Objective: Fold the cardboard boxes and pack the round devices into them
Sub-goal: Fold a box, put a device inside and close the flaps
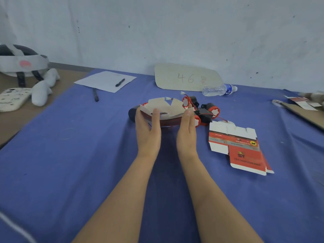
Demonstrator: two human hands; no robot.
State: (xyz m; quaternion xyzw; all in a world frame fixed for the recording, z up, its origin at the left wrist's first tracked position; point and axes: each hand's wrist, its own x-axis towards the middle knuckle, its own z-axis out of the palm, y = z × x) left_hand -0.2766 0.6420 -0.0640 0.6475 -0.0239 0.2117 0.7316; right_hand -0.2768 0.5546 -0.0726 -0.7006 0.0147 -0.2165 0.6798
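An unfolded red and white cardboard box (164,109) is bowed upward above the blue cloth, its plain inner side facing me. My left hand (149,127) grips its left end, thumb on top. My right hand (187,130) holds its right end with the fingers nearly straight. Several round black devices with red and white rims and red wires (208,111) lie just behind and to the right of the box. One dark device (132,113) shows past my left hand. A second flat box (240,148) lies printed side up at the right.
Blue cloth (87,155) covers the table. Paper with a pen (107,81) and another pen (95,95) lie far left. A cardboard sign (187,78) and a water bottle (219,89) rest by the wall. A headset (21,64) and a phone (14,98) sit at the left; cardboard (305,111) at right.
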